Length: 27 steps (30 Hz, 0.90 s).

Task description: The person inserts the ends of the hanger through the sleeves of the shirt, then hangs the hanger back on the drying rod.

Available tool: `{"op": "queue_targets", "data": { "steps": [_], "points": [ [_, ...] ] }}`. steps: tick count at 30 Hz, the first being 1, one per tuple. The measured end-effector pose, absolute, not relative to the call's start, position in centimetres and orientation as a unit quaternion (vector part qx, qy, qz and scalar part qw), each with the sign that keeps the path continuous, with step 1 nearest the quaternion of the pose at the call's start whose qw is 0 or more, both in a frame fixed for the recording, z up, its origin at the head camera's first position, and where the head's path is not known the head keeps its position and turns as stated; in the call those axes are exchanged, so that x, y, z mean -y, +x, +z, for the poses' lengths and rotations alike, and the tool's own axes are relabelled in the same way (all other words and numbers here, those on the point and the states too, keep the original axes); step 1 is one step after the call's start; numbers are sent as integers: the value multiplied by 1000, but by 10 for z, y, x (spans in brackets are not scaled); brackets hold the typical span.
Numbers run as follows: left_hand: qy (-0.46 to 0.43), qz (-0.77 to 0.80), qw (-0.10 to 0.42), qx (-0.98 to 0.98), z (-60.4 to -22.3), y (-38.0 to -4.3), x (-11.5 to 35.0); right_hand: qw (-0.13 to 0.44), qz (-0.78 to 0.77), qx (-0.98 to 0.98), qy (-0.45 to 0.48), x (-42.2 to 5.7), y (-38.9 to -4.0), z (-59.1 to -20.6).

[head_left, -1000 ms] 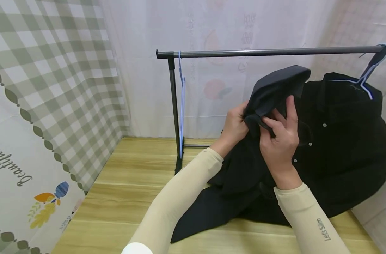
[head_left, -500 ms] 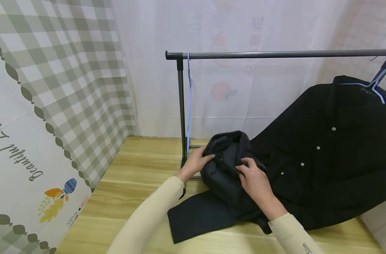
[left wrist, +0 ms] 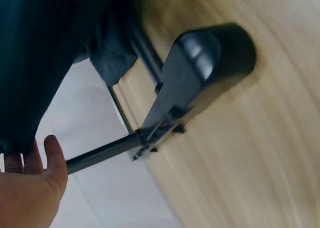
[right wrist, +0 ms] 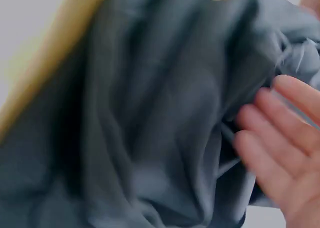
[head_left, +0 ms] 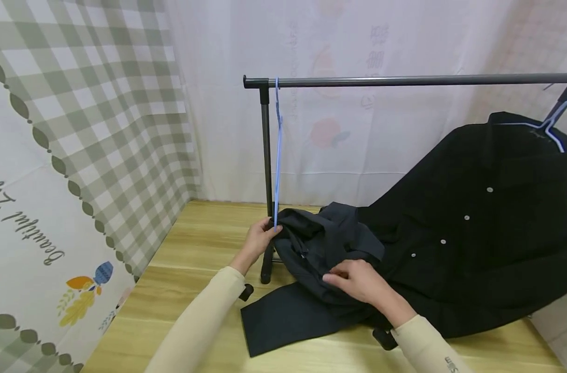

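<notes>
A dark garment [head_left: 332,233] lies bunched at the foot of the rack, one straight-ended leg or sleeve [head_left: 283,321] flat on the table. My left hand [head_left: 257,241] pinches its upper left edge beside the rack post. In the left wrist view, the left hand [left wrist: 32,188] has its fingers at the lower edge of the dark cloth [left wrist: 35,63]. My right hand [head_left: 358,280] is over the garment's lower front, thumb forward. The right wrist view shows the right hand [right wrist: 285,138] with loosely extended fingers beside the folds [right wrist: 160,113].
A clothes rack has a dark rail [head_left: 404,81] and post [head_left: 266,155]. From its left end hangs a blue hanger [head_left: 277,155], reaching down to the left hand. A black buttoned shirt [head_left: 511,248] hangs at right on another blue hanger [head_left: 551,129]. The wooden table [head_left: 171,300] lies below.
The garment has been lowered from the raised position in front of the shirt to the table. Its upper edge has moved left with my left hand; my right hand has dropped lower and loosened.
</notes>
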State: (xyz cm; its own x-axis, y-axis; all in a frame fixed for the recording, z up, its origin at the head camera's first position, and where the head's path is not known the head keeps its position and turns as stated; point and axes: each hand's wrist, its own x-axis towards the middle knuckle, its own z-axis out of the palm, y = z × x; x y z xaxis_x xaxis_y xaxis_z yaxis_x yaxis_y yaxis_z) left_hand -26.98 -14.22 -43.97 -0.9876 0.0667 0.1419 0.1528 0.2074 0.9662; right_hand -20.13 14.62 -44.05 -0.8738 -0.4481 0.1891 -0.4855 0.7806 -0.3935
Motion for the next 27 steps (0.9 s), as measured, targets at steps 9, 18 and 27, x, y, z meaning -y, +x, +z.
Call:
{"op": "queue_targets", "data": {
  "steps": [9, 18, 27],
  "points": [
    [-100, -659, 14, 746, -424, -271, 150, 159, 227, 937, 214, -166, -245, -409],
    [-69, -715, 20, 695, -416, -272, 146, 100, 286, 921, 245, -177, -268, -405],
    [-61, -763, 10, 643, -403, -280, 146, 140, 310, 926, 163, -182, -262, -356]
  ]
}}
